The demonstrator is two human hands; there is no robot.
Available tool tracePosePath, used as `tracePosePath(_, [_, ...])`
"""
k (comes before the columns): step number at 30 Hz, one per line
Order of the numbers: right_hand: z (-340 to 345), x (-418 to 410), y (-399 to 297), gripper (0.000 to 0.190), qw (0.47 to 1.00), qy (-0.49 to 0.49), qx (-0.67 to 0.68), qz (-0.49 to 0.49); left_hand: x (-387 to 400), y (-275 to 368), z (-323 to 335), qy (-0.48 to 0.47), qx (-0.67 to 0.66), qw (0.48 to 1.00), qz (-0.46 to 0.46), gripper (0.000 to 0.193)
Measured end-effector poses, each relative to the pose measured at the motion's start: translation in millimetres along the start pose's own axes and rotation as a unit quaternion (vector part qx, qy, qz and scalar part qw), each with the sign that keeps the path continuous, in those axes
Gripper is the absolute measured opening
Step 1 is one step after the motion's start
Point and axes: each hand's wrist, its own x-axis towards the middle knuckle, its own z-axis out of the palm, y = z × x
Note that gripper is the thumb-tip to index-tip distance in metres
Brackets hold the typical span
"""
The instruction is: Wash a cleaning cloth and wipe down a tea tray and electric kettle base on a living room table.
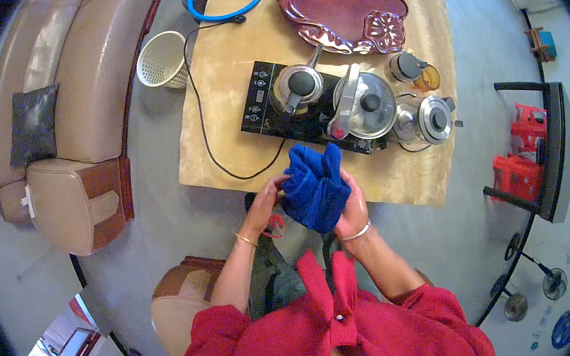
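A crumpled blue cloth (315,188) is held between my two hands, just off the table's near edge. My left hand (267,203) grips its left side, and my right hand (353,203) cups its right side; some fingers are hidden behind the folds. Directly beyond the cloth lies a black induction cooktop (261,112) with a control panel. A small kettle (301,85) with a black lid knob sits on it. To the right on the cooktop stands a pot with a glass lid (379,112), with a long grey handle across its left side.
On the table (230,147), a steel kettle (435,120), a dark-lidded jar (404,67) and an amber glass cup (428,79) stand right. A glossy maroon tray (346,7) lies behind. A black cord (202,119) loops left, near a white basket (163,61).
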Motion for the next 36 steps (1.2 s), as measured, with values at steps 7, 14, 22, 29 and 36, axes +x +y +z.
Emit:
tracePosePath(7, [21.6,25.7,13.3,0.049,0.999,-0.049,-0.013,0.017,-29.5,27.6,-21.2,0.074,0.239,0.965,0.076,0.033])
tracePosePath(14, [-16.0,40.8,1.4,0.043,0.998,-0.033,-0.017,-0.057,-27.1,90.4,-32.9,0.18,0.465,0.829,0.252,0.031])
tracePosePath(22, [-43.7,57.8,-1.1,0.036,0.998,-0.03,-0.03,-0.053,-37.4,104.8,-50.4,0.147,0.182,0.966,0.106,0.019])
tracePosePath(29, [-61.6,69.5,-3.8,0.037,0.912,0.007,-0.394,-0.114,-34.2,123.0,-54.1,0.107,-0.401,0.909,0.041,0.033])
tracePosePath(36, [-3.5,60.1,-1.2,0.033,0.692,-0.037,-0.7,-0.175,15.8,98.3,-51.9,-0.167,-0.556,0.803,0.138,0.038])
